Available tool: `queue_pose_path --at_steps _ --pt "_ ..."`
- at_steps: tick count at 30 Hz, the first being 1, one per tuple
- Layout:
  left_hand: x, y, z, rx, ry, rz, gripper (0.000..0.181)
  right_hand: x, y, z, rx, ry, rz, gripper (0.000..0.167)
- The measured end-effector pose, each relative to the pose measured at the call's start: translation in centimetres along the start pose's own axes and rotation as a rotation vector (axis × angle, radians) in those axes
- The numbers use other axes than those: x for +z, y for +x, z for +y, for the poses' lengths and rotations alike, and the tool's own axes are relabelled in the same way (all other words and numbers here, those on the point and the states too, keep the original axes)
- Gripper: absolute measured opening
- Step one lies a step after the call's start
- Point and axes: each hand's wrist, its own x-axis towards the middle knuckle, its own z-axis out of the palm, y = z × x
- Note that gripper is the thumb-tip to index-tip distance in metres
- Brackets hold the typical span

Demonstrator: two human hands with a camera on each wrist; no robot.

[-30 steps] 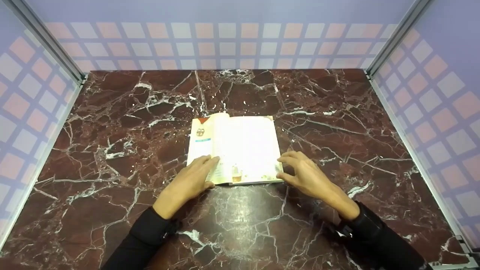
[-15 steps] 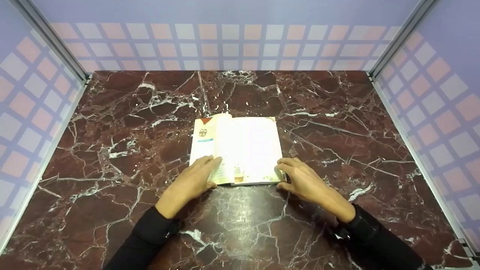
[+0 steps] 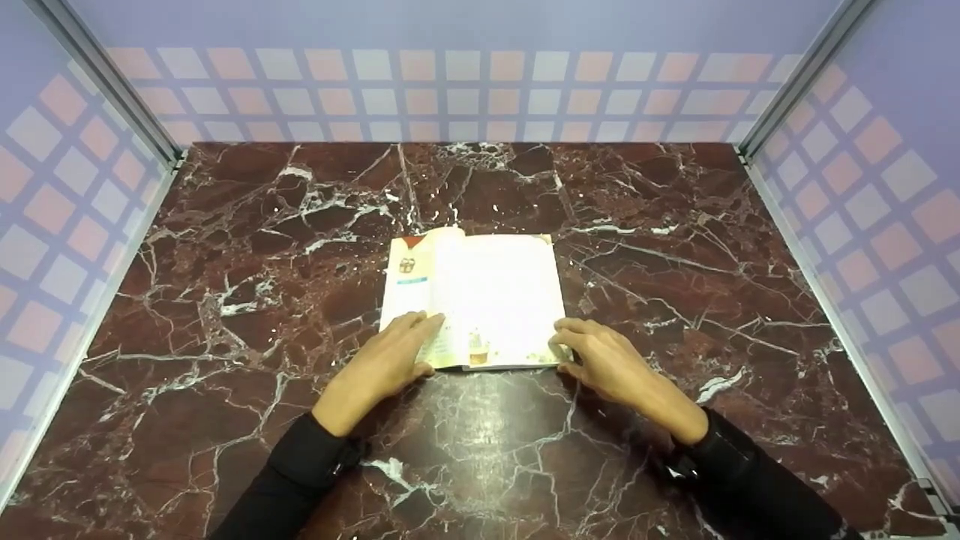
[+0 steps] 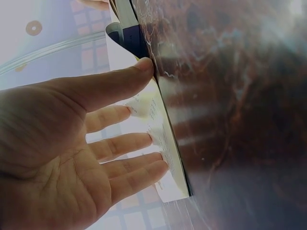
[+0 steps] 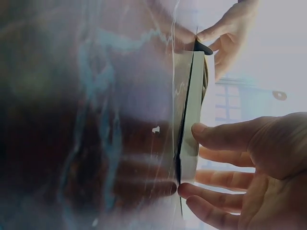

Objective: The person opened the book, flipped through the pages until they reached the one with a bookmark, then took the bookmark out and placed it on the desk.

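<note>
An open book (image 3: 499, 292) lies on the marbled table, its right page washed out by glare and its left page curving up near the spine. The left hand (image 3: 382, 360) rests on the lower left page with spread, nearly straight fingers; in the left wrist view the hand (image 4: 96, 139) has its fingertips on the page and its thumb at the bottom edge. At the lower right corner is the right hand (image 3: 611, 364). In the right wrist view this hand (image 5: 249, 172) touches the page block (image 5: 192, 105) with its thumb, the fingers loosely extended around the corner.
The dark red marbled table (image 3: 247, 225) extends around the book. Purple panels with pink and white squares (image 3: 450, 67) stand at the back and both sides, joined by metal corner posts. Black sleeves (image 3: 300, 465) cover both forearms.
Over the last second the right hand has shifted slightly left and down at the book's lower right corner. The left hand stays on the left page; the whole head view has moved a little.
</note>
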Motion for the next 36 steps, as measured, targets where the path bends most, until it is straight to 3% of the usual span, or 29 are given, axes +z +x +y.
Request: queue_pose_path --at_steps 9,15,26,36 --pt "-0.1 0.01 0.17 -0.026 -0.012 -0.019 0.08 0.19 0.21 -0.18 -0.054 -0.036 0.054 0.009" --pt "-0.15 0.05 0.24 -0.037 -0.009 -0.028 0.081 0.36 0.26 -0.18 -0.046 -0.059 0.077 0.005" --pt "-0.15 0.03 0.28 -0.03 -0.004 -0.025 0.081 0.4 0.37 -0.13 -0.064 -0.1 0.128 0.004" --pt "-0.09 0.04 0.23 -0.037 -0.003 -0.021 0.081 0.44 0.6 -0.29 -0.021 -0.035 0.211 0.017"
